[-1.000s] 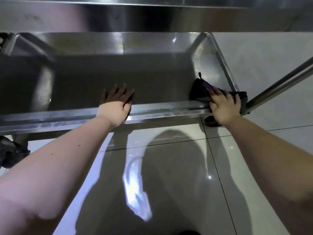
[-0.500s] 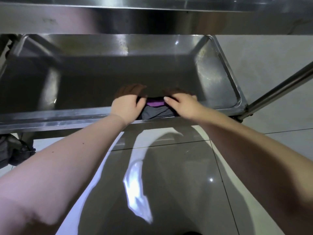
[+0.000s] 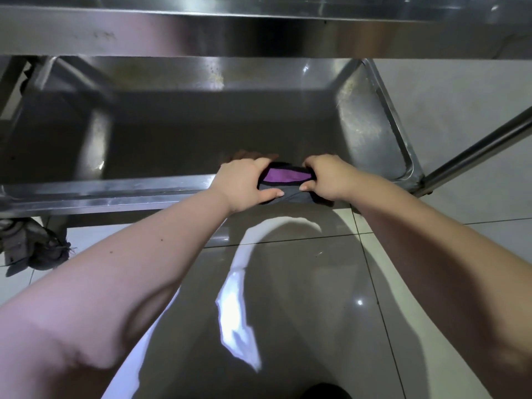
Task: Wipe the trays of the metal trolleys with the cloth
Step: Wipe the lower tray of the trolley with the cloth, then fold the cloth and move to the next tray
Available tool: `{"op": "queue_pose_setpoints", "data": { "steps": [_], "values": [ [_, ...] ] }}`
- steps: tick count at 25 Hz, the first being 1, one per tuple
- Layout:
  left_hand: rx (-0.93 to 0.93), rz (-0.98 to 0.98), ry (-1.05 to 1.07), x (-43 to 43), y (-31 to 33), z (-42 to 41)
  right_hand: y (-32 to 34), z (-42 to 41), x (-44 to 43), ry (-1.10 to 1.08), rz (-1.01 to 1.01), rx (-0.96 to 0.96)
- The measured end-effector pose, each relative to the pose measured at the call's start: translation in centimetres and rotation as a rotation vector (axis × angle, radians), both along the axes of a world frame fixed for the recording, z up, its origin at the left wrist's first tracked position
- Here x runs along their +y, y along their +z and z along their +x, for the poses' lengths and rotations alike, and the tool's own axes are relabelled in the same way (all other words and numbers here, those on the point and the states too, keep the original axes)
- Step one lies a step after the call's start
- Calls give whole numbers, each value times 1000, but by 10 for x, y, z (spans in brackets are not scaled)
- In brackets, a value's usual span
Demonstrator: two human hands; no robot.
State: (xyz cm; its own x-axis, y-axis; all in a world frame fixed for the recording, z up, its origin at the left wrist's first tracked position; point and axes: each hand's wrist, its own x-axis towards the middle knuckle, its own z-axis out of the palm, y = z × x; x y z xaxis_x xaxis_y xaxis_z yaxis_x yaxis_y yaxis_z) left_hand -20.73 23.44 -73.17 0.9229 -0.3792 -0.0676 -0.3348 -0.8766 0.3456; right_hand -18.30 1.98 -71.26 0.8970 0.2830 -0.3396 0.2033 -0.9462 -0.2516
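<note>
The cloth (image 3: pixel 285 181), dark grey with a purple patch, is bunched over the near rim of the lower metal tray (image 3: pixel 109 191). My left hand (image 3: pixel 244 182) grips its left end, fingers over the top and thumb underneath. My right hand (image 3: pixel 328 178) grips its right end in the same way. Both hands sit close together at the rim, right of the tray's middle. The tray floor (image 3: pixel 201 139) is dark and shiny, with stains near its far wall and right corner.
The upper tray's edge (image 3: pixel 259 33) overhangs the lower one at the top. A slanted trolley leg (image 3: pixel 475 151) runs at the right. A grey rag (image 3: pixel 31 249) lies on the tiled floor (image 3: pixel 288 298) by the left wheel.
My right hand carried the cloth from the tray's right corner leftwards along the near rim. My left hand left the tray floor and took hold of the cloth's left end.
</note>
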Motion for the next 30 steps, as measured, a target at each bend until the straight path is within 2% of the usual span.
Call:
{"op": "queue_pose_setpoints", "data": {
  "steps": [4,7,8,12,15,20,23,26,30],
  "values": [
    [10,255,-81,-11,21,-10,29,-24,-5,106,21,21],
    [-86,410,-201,-14,41,-25,40,-49,-4,262,-121,-164],
    [-88,404,-215,-14,46,-31,44,-55,-5,267,-122,-193],
    [21,283,-194,-13,71,-52,64,-71,-15,249,-39,-116],
    [86,261,-175,-15,91,-63,75,-87,-7,202,-100,-118],
    [145,258,-27,-14,141,-101,114,-125,5,81,-98,72],
    [108,178,2,-21,201,-122,172,-150,2,-51,-1,27],
    [-5,58,102,-15,272,-128,240,-164,13,-213,119,-101],
    [6,-35,120,0,373,-141,339,-175,25,-268,168,-125]
  ]
}}
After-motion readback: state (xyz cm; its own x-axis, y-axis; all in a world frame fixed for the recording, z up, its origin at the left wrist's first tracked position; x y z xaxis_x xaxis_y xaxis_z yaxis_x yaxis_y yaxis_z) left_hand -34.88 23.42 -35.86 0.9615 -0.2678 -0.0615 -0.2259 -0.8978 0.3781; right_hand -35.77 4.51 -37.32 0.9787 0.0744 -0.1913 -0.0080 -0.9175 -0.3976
